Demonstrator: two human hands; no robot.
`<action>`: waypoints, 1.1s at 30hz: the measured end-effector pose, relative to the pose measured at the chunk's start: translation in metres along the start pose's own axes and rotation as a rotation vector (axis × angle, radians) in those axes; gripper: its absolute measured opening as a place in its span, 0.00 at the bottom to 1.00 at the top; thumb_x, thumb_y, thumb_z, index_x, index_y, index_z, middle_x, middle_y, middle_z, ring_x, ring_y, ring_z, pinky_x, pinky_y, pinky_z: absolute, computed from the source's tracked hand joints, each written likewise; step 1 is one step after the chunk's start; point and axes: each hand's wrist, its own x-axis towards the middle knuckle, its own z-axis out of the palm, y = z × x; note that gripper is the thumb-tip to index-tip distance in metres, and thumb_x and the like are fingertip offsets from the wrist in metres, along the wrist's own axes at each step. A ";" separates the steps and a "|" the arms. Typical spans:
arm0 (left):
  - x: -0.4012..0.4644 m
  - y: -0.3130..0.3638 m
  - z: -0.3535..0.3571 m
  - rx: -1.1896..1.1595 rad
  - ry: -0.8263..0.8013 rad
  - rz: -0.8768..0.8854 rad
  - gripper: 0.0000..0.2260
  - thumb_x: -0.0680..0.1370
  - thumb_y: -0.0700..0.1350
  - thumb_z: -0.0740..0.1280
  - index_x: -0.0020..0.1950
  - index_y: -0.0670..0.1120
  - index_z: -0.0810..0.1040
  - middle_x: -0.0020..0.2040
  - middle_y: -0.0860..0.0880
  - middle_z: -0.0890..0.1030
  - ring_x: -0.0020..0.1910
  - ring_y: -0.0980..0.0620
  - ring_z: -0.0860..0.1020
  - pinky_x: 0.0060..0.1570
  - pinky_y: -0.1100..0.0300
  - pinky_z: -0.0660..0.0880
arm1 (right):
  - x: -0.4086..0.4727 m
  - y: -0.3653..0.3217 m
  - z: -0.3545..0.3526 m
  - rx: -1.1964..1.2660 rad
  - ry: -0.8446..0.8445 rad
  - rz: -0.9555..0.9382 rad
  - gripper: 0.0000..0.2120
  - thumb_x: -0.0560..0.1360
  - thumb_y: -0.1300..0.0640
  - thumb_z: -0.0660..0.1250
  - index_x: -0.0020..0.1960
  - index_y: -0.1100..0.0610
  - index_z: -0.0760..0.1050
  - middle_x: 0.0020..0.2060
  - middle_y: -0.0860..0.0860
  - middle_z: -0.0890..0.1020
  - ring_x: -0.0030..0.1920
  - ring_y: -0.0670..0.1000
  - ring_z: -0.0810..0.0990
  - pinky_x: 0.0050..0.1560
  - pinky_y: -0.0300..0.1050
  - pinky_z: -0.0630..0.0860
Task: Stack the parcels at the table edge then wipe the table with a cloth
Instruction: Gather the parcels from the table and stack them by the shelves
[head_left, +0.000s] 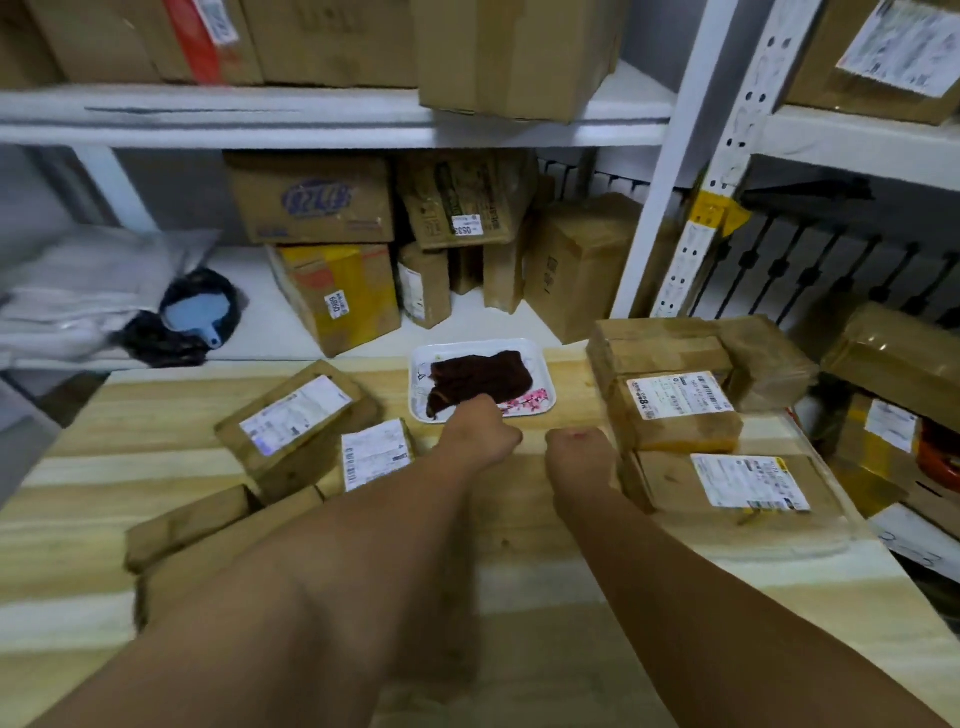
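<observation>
Wooden table bears taped parcels; white tray too.

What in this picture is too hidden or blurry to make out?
- Head view: the left hand's fingertips, hidden by its own knuckles at the dark cloth.
- Right hand's grip: fingers curl out of sight.
- Parcel labels: print too small and blurred.
- Left parcels: partly covered by the forearm.

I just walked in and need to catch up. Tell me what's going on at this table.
A person is working bare-handed at a wooden table. The left hand reaches to the dark cloth lying in a white tray. The right hand is beside the parcels stacked at the right edge. More parcels lie loose on the left, not yet stacked.
</observation>
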 end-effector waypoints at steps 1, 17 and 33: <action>-0.002 -0.010 -0.010 -0.008 0.040 -0.005 0.11 0.74 0.46 0.69 0.52 0.43 0.75 0.47 0.45 0.78 0.45 0.48 0.76 0.38 0.60 0.69 | -0.006 0.002 0.014 -0.023 -0.063 -0.023 0.05 0.75 0.62 0.62 0.41 0.61 0.75 0.34 0.53 0.74 0.41 0.55 0.74 0.44 0.48 0.74; -0.031 -0.117 -0.080 -0.282 0.168 -0.458 0.12 0.74 0.45 0.68 0.53 0.40 0.74 0.55 0.42 0.79 0.50 0.44 0.77 0.49 0.55 0.77 | -0.052 0.029 0.097 -0.406 -0.431 -0.127 0.12 0.76 0.55 0.63 0.36 0.56 0.76 0.43 0.58 0.80 0.45 0.55 0.78 0.54 0.50 0.76; 0.000 -0.036 -0.056 -0.540 0.136 -0.204 0.12 0.77 0.35 0.58 0.38 0.44 0.78 0.47 0.36 0.80 0.44 0.40 0.76 0.56 0.41 0.75 | -0.017 -0.006 0.028 -0.160 -0.284 -0.182 0.12 0.78 0.66 0.58 0.55 0.63 0.78 0.45 0.55 0.79 0.40 0.52 0.75 0.37 0.42 0.71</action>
